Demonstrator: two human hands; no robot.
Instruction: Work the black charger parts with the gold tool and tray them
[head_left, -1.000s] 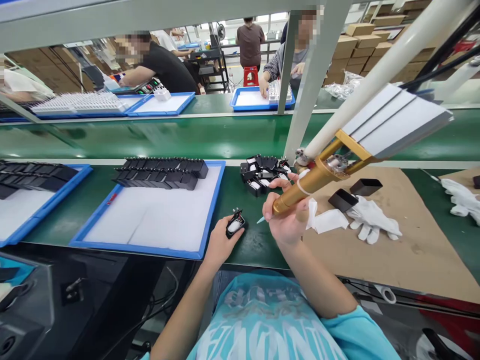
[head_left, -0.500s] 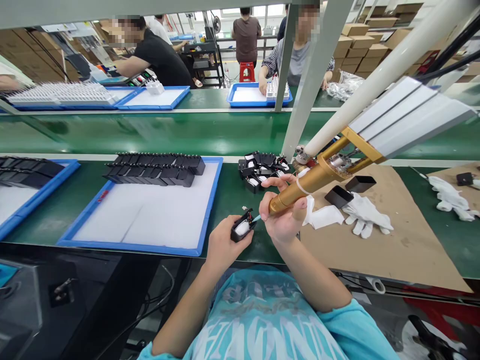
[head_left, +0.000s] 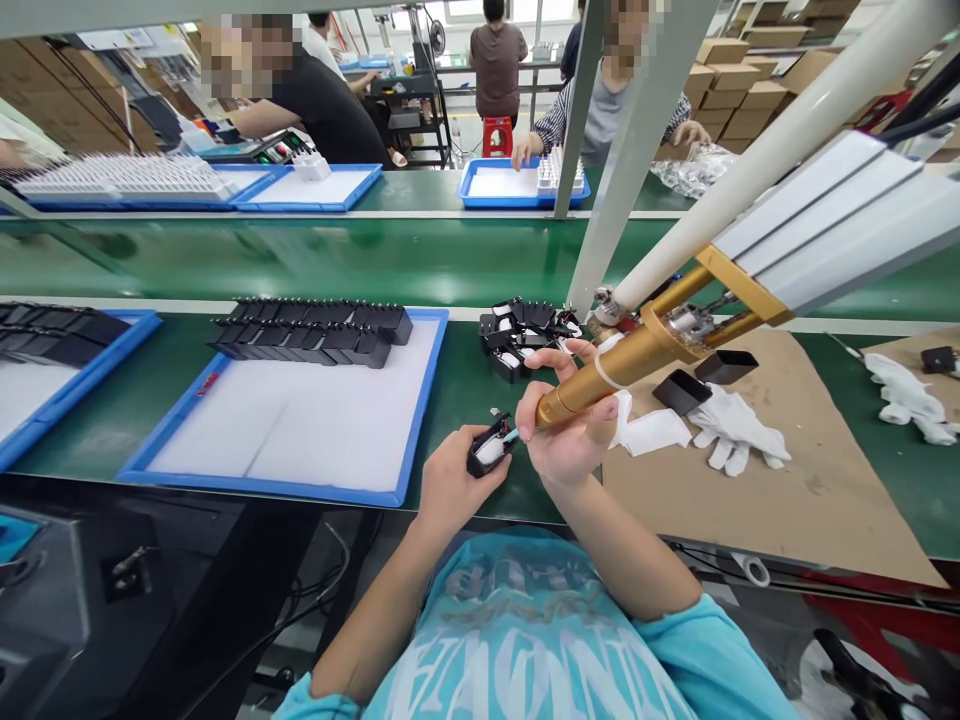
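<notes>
My left hand (head_left: 454, 478) is closed around a small black plastic housing (head_left: 480, 460) with a white part inside and thin wires at its far end. My right hand (head_left: 566, 440) grips the front of a gold-coloured dispensing gun (head_left: 592, 385), fingers wrapped near its nozzle end. The gun's thin pale-blue tip (head_left: 511, 436) points left and reaches the housing's open edge; whether it touches is too small to tell. Beyond my hands lies a pile of similar black housings (head_left: 517, 335) with white parts and wires.
A blue tray (head_left: 401, 490) at left carries rows of black housings (head_left: 315, 335). Brown cardboard (head_left: 750, 510) at right holds white gloves (head_left: 739, 425) and two black cases (head_left: 681, 390). A slanted metal post (head_left: 626, 170) stands ahead. Several people work across the bench.
The gun tip and the housing have come slightly closer together. Both hands keep their grips. Across the bench, a co-worker's hand has moved off the white parts in the tray.
</notes>
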